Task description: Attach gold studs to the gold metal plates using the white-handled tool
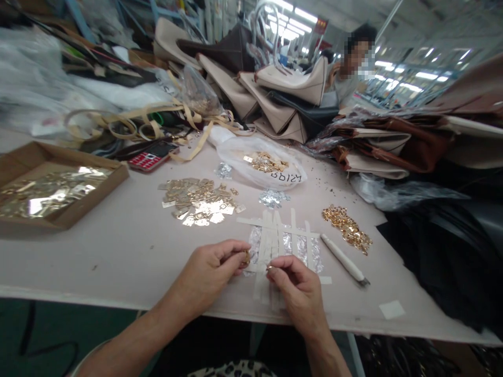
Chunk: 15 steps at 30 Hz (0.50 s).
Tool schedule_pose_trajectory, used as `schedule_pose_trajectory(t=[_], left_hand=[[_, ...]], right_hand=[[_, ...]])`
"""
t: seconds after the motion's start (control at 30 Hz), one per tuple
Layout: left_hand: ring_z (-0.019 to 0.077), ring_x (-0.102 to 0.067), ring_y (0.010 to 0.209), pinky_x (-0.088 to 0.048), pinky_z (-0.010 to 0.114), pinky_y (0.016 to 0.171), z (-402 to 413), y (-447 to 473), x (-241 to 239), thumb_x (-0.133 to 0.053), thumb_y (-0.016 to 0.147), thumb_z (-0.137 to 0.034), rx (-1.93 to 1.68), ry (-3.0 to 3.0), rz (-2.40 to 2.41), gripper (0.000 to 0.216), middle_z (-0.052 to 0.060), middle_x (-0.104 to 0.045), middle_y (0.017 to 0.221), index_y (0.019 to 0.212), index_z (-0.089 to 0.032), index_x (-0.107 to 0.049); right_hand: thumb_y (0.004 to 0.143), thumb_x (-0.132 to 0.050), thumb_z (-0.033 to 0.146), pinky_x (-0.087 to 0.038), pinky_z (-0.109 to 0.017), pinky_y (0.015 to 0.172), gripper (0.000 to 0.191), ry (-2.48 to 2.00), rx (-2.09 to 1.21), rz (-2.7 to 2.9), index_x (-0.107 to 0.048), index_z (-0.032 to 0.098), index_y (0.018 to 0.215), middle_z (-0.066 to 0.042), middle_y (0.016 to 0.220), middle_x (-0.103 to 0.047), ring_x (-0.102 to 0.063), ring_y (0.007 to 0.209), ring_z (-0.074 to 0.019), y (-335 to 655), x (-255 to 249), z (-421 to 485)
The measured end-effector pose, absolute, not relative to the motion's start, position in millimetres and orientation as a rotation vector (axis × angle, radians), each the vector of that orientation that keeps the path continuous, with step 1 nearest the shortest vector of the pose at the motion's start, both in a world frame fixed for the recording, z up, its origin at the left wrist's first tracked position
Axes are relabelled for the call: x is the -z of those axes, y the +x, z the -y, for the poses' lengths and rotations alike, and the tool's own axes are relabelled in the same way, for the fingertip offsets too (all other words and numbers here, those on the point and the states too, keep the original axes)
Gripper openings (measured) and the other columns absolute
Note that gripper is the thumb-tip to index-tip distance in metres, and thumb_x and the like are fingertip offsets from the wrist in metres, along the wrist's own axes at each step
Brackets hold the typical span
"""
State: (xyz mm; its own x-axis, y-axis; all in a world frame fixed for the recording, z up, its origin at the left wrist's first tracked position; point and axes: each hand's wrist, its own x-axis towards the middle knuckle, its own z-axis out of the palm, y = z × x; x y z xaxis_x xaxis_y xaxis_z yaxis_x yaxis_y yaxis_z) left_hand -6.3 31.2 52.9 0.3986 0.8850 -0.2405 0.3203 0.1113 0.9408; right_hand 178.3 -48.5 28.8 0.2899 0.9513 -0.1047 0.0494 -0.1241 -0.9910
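Note:
My left hand (216,269) pinches a small gold-coloured metal piece (245,257) between thumb and fingers. Just to its right, my right hand (296,285) is closed on a tiny shiny metal piece (269,268) at the fingertips; its exact kind is too small to tell. Both hands hover over a taped patch (288,238) of clear plastic and pale tape strips on the tabletop. Beyond my left hand lies a heap of flat gold metal plates (200,199). A pile of small gold fittings (348,228) sits to the right, near a white-handled pen-shaped tool (343,259).
A cardboard box (98,191) of gold plates stands at left, beside a red patterned phone-like object (151,157). A white plastic bag (236,152) holds more gold pieces, with small silvery pieces (274,198) before it. Stacked leather bags (271,99) line the back; a person (348,78) is beyond.

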Motion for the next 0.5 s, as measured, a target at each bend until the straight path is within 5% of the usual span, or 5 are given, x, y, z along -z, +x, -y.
schedule_pose_trajectory(t=[0.27,0.5], left_hand=[[0.0178,-0.074,0.083,-0.06,0.027,0.08,-5,20,-41,-0.061,0.084,-0.044,-0.669,1.153,-1.117,0.037,0.002,-0.078,0.096,0.11,-0.02,-0.073],[0.0185,-0.074,0.08,-0.062,0.028,0.081,1,23,-46,-0.06,0.082,-0.044,-0.716,1.135,-1.115,0.038,0.003,-0.077,0.09,0.105,-0.018,-0.074]], right_hand=[[0.086,-0.072,0.031,-0.055,-0.026,0.075,0.011,-1.376,-1.116,0.94,-0.073,0.02,0.088,-0.001,0.083,-0.075,-0.069,0.078,-0.015,164,-32,52],[0.086,-0.072,0.033,-0.057,-0.029,0.075,0.015,-1.412,-1.08,0.927,-0.072,0.019,0.09,-0.003,0.085,-0.075,-0.07,0.079,-0.0168,163,-28,51]])
